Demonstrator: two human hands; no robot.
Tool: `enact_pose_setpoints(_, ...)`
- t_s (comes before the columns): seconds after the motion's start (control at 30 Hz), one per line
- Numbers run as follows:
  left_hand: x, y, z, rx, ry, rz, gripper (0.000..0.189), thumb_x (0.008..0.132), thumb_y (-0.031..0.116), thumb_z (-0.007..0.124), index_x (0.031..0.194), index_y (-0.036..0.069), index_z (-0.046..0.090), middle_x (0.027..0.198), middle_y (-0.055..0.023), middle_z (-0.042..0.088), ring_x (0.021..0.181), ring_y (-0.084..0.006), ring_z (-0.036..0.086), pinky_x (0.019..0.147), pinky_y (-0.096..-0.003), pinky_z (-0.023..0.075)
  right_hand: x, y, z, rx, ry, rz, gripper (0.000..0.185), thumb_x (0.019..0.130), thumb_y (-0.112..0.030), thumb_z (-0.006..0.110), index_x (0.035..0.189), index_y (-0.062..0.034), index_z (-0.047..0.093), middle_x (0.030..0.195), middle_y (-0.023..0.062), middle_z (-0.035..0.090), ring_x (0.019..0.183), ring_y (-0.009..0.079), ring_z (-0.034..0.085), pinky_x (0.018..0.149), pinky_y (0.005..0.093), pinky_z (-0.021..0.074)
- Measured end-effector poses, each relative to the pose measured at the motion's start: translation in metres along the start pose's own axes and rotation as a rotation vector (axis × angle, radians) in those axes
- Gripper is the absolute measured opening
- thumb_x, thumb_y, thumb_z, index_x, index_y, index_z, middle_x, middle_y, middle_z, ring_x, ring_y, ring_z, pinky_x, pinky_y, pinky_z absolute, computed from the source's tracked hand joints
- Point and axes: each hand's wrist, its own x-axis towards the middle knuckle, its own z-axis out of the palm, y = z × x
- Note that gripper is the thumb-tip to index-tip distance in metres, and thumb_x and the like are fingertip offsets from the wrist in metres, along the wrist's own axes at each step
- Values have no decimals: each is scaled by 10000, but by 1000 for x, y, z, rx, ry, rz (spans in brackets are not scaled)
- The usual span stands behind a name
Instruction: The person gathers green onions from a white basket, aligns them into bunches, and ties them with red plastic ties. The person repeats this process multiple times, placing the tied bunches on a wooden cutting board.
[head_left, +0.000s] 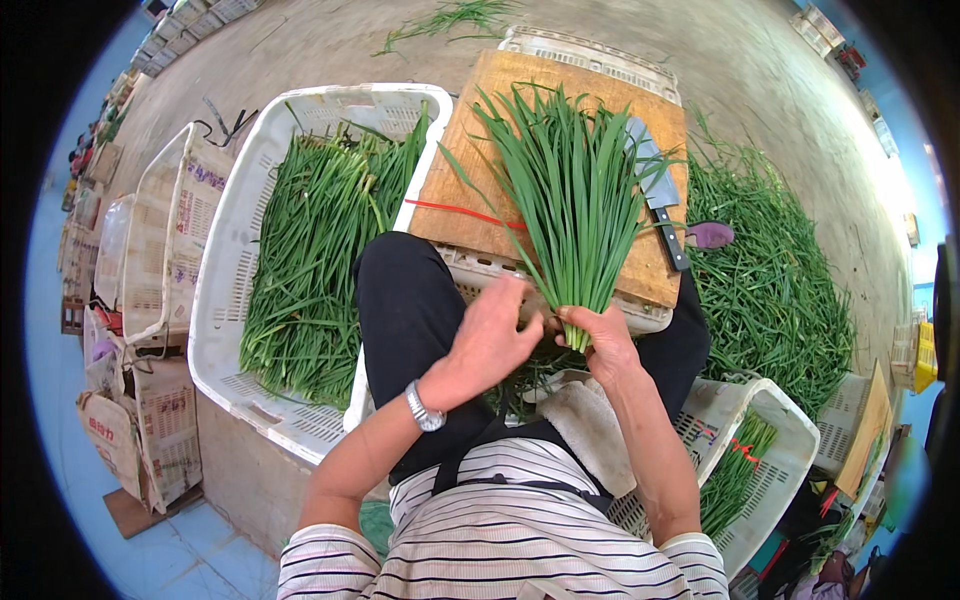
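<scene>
My right hand (609, 341) grips a bunch of Chinese chives (581, 202) near its pale stem ends. The leaves fan away over a wooden cutting board (480, 180) on an upturned white plastic crate (645, 319). Just left of the stems my left hand (499, 330), slightly blurred, has its fingers apart and nothing seen in them; a metal-band watch (424, 409) is on that wrist. A red tie strip (465, 213) lies across the board, partly under the leaves. At the board's right side rests a kitchen knife (658, 187), its blade partly covered by leaf tips, its black handle (670, 244) towards me.
Left stands a white plastic crate (217, 292) of loose chives (315, 247). A large heap of greens (765, 285) lies on the floor at right, beside a purple shoe (710, 235). Lower right, another crate (795, 442) holds chives with a red tie (744, 451). More crates (169, 232) stand far left.
</scene>
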Motion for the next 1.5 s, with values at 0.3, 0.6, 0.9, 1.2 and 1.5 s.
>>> enact_pose_setpoints(0.3,47,-37,27,445,74,146,593,743,105,623,1258,-80,392,1324,-237,396,1216,-384,393,962,-461,362,-19,-97,16,-37,4,-237,271,775,-48,650,1028,15,577,873,82,635,713,180,638,518,290,507)
enact_pose_setpoints(0.6,50,-42,31,415,106,164,503,747,65,582,1212,-64,441,1276,-211,462,1219,-358,420,933,-439,395,-17,-167,53,-206,-97,-424,236,772,-91,697,971,9,620,831,65,653,718,147,651,569,270,530)
enact_pose_setpoints(0.9,63,-48,29,-557,163,-86,292,899,152,485,1067,-81,433,991,-243,581,928,-356,570,837,-420,439,57,-45,20,-124,-64,41,200,783,-80,671,968,-12,639,859,74,669,671,158,647,537,283,518)
enact_pose_setpoints(1.2,86,-8,3,-729,-59,-396,582,801,318,667,1063,-136,416,1050,-223,551,995,-299,583,871,-384,461,59,-41,23,-173,-116,-10,152,833,-127,647,940,-23,618,830,68,650,696,161,638,545,306,513)
enact_pose_setpoints(1.5,117,-23,38,-90,51,-358,743,663,357,736,1079,-157,397,1115,-331,479,1081,-422,507,912,-450,437,65,-47,18,-1179,-6,-213,360,795,-274,657,1011,9,604,833,108,648,725,216,633,598,337,502)
